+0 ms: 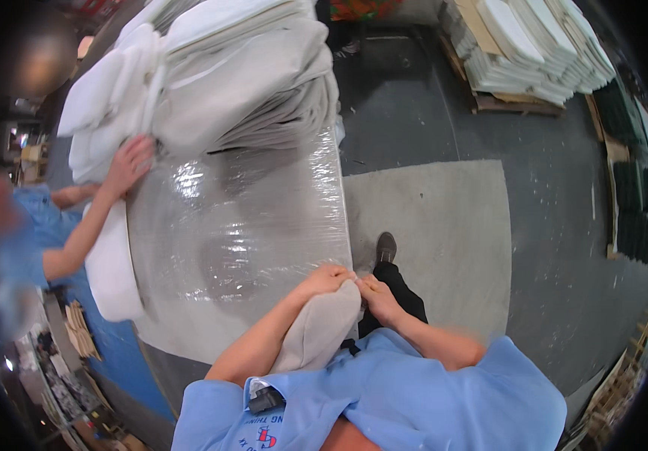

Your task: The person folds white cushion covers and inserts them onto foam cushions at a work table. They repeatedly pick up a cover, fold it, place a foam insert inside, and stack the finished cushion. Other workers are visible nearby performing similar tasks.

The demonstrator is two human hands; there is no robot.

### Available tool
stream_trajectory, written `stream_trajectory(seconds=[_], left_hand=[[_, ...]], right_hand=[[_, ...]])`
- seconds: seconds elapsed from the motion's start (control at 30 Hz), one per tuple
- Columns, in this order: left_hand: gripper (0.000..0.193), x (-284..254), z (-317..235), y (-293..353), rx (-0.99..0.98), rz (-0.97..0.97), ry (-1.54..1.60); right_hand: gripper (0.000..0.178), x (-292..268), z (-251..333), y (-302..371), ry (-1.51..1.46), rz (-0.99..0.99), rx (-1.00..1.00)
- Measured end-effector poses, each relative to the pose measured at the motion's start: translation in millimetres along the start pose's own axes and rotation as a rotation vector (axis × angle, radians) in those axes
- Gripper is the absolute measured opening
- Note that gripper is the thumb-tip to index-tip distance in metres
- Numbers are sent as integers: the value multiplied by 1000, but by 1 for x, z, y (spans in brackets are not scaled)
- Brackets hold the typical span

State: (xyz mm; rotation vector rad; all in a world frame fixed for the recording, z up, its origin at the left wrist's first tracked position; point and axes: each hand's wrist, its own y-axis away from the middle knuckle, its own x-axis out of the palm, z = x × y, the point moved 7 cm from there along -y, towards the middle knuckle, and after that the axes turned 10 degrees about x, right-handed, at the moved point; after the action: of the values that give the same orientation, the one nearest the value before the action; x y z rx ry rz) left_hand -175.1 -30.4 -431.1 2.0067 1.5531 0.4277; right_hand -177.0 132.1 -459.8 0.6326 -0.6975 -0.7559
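Observation:
A beige fabric piece with a rounded end hangs against my front, partly behind my left forearm. At its upper tip my left hand is closed on the edge, knuckles up, by the table's right edge. Just to the right, my right hand pinches the same tip, its fingertips close to the left hand's. Any small detail between the fingers is too fine to make out. Under and beyond my left hand lies the table, covered in shiny clear plastic film.
Beige and white padded pieces are heaped on the table's far end. A co-worker's hand touches that heap from the left. White panels stand stacked on a pallet at far right, dark green stacks nearer. A pale mat covers the floor.

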Motion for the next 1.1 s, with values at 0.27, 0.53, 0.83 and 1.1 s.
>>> stream_trajectory(seconds=[0.27,0.53,0.83,1.1], left_hand=[[48,30,-27,9,164,-25,-331],[37,43,-48,-8,268,122,-507],[23,47,-28,-21,283,-2,-382],[28,36,-3,-36,77,-47,-399]], right_hand=[[30,6,-13,43,-518,-154,143],[35,21,-11,41,-663,-3,256],[45,-5,-43,-4,-486,-62,289],[52,5,-54,-17,-534,27,406]])
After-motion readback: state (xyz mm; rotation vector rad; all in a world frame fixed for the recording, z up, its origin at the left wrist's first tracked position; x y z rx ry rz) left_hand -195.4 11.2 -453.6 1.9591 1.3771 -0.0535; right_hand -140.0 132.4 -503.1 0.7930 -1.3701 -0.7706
